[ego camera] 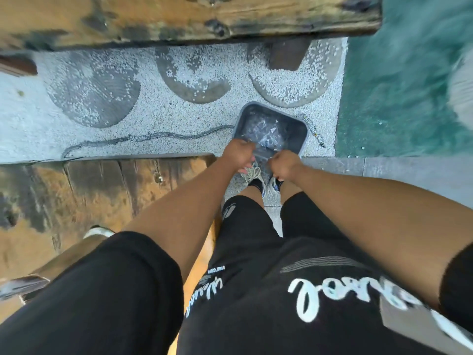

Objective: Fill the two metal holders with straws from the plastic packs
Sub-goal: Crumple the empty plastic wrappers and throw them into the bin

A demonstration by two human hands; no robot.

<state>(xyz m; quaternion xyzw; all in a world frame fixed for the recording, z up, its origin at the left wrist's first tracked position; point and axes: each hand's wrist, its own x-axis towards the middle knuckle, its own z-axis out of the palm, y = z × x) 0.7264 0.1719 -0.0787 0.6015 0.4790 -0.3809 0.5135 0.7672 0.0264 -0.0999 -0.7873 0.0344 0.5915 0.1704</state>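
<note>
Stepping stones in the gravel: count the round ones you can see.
3, in a row under the far wooden plank: left stone, middle stone, right stone. The plank cuts off their far edges, so more may be hidden.

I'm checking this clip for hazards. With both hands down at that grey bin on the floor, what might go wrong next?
1. Both hands are closed at the near rim of the bin; if lifted unevenly it may tip and spill the clear plastic inside.
2. A cord snakes across the floor beside the bin, near the shoes: a likely trip hazard.
</note>
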